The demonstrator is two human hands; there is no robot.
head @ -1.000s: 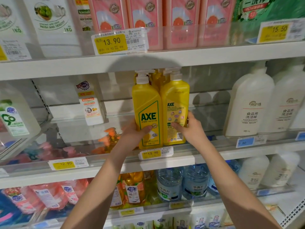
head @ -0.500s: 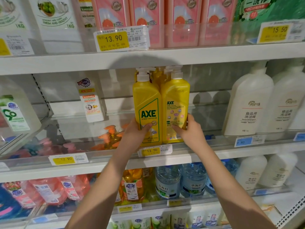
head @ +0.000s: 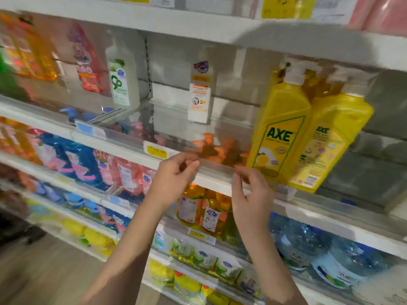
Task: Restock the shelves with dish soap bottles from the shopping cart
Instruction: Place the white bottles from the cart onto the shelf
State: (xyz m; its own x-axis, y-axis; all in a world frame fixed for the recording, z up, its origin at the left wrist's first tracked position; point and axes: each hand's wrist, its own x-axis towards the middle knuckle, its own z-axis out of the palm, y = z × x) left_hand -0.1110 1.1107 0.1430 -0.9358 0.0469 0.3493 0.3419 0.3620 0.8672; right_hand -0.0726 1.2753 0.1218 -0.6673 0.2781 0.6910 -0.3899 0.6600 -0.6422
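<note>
Two yellow AXE dish soap bottles stand side by side on the middle shelf (head: 222, 170) at the right: the left bottle (head: 279, 126) shows its front label, the right bottle (head: 330, 142) its back label. More yellow bottles stand behind them. My left hand (head: 176, 172) hovers in front of the shelf's clear lip, fingers loosely curled, holding nothing. My right hand (head: 251, 194) is just below and left of the AXE bottles, fingers apart, empty. The shopping cart is out of view.
A small white bottle (head: 199, 100) stands alone further back on the same shelf. Orange pump bottles (head: 204, 208) and clear blue water-like bottles (head: 308, 245) fill the shelf below. Pink and blue refill pouches (head: 88, 159) lie to the left. The view is motion-blurred.
Both hands have let go of the two AXE bottles and pulled back to the shelf edge. The view has swung left and down, so the bottles now sit at the right.
</note>
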